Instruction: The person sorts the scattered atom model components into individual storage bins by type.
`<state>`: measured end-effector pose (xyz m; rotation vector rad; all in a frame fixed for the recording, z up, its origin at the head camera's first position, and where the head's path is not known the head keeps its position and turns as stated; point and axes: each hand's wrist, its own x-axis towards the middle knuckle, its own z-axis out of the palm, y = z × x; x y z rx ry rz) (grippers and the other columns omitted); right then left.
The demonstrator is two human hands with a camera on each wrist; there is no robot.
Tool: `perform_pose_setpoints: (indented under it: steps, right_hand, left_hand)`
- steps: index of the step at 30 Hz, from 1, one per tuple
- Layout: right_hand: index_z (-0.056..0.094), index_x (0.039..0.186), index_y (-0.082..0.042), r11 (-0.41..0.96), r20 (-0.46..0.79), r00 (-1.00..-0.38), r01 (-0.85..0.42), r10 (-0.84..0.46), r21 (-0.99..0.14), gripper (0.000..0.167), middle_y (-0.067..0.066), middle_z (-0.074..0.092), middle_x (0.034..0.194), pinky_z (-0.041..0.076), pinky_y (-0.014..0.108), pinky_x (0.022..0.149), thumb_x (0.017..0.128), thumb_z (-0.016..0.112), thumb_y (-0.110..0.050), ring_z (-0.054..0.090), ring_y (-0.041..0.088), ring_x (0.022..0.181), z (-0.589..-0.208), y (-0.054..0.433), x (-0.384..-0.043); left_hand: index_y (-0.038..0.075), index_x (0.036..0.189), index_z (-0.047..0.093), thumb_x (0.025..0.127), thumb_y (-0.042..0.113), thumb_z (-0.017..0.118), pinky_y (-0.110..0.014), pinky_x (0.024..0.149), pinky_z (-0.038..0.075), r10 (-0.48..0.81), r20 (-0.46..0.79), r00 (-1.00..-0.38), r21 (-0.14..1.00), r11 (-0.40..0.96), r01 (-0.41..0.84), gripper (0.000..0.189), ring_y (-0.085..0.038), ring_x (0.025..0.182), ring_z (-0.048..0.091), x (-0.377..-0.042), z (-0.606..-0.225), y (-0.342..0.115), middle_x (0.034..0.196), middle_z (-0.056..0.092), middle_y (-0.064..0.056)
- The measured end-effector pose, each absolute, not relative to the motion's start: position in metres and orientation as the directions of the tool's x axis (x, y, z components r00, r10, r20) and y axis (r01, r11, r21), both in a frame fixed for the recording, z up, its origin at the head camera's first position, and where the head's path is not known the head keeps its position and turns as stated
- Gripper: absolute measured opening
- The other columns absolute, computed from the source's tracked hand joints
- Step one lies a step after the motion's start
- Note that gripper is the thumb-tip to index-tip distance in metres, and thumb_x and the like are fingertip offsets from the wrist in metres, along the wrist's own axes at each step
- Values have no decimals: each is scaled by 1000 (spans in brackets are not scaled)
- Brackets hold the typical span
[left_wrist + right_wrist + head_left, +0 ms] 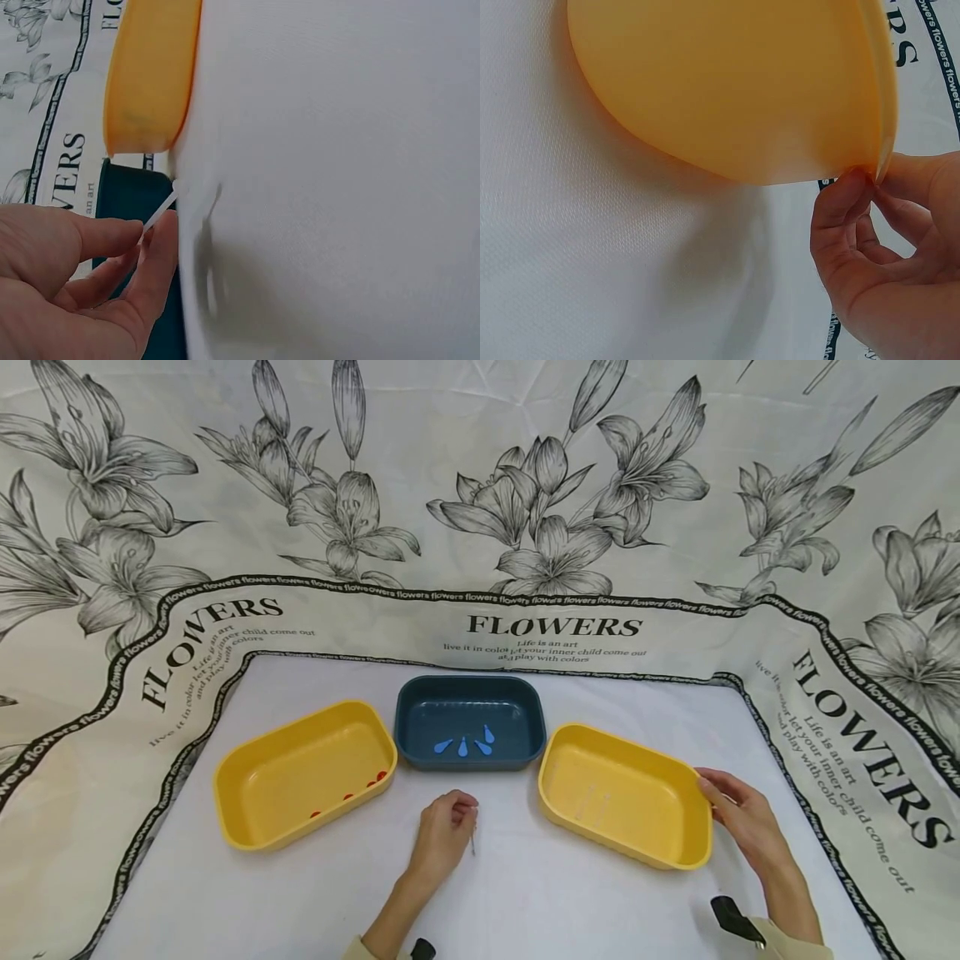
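My left hand (444,831) is over the white tabletop in front of the dark blue bin (468,764). Between thumb and fingers it pinches a thin whitish stick (160,209), whose end points down toward the cloth. My right hand (750,827) grips the right end of the right yellow bin (626,847); in the right wrist view the thumb and fingers (844,196) pinch its rim. Faint, clear, thin sticks (592,802) lie on that bin's floor. Several small blue drop-shaped pieces (462,747) lie inside the dark blue bin.
A left yellow bin (300,714) stands angled beside the dark blue one, with small red pieces (381,775) along its near wall. White cloth (525,893) covers the table. Behind and at both sides hangs a flower-printed fabric (555,627).
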<state>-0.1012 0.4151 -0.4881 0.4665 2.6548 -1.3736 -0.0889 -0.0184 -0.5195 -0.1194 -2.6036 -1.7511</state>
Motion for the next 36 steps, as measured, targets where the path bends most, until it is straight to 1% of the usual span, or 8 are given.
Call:
perform_pose_setpoints:
  steps: [5, 8, 15, 23, 29, 36]
  right_hand:
    - [41, 152, 1, 541, -241, -946, 321, 215, -777, 72, 26, 44, 149, 48, 5, 78, 106, 47, -53, 51, -6, 96, -488, 416, -101]
    - [41, 152, 2, 540, -239, -947, 320, 216, -778, 71, 26, 44, 149, 48, 5, 78, 106, 47, -52, 51, -8, 95, -488, 416, -101]
    - [41, 152, 2, 541, -239, -947, 319, 214, -778, 71, 26, 45, 149, 48, 5, 78, 106, 47, -52, 51, -7, 95, -489, 417, -101]
    - [41, 152, 2, 542, -243, -946, 322, 215, -776, 71, 26, 44, 149, 49, 5, 78, 106, 47, -52, 51, -5, 97, -489, 417, -100]
    - [42, 152, 1, 545, -235, -948, 317, 216, -776, 71, 26, 45, 149, 49, 6, 78, 106, 47, -52, 52, -6, 96, -489, 416, -101]
    - [42, 152, 1, 543, -236, -947, 317, 215, -777, 71, 25, 45, 149, 49, 6, 78, 106, 48, -53, 52, -4, 96, -489, 416, -102]
  left_hand:
    - [-5, 103, 68, 97, -3, 66, -19, 62, 55, 90, 4, -996, 952, 304, 32, 7, -10, 65, 63, -94, -517, -15, 80, 67, -9]
    - [-6, 104, 67, 97, -4, 65, -19, 60, 56, 91, 12, -996, 961, 274, 37, 8, -11, 64, 63, -98, -514, -12, 79, 66, -9]
    - [-9, 106, 68, 95, -5, 68, -18, 61, 56, 84, 28, -996, 972, 231, 47, 12, -15, 68, 66, -105, -505, -5, 82, 65, -7]
    - [-9, 103, 68, 93, -5, 71, -21, 62, 58, 91, 58, -994, 982, 176, 73, 12, -16, 70, 67, -115, -492, 2, 83, 66, -10]
    - [-9, 106, 67, 93, -3, 71, -21, 62, 59, 120, 43, -992, 986, 155, 61, 15, -15, 70, 68, -123, -483, 11, 86, 67, -10]
    - [-4, 103, 70, 94, 2, 73, -22, 62, 59, 130, 51, -990, 988, 137, 69, 12, -13, 66, 68, -131, -473, 19, 85, 68, -7]
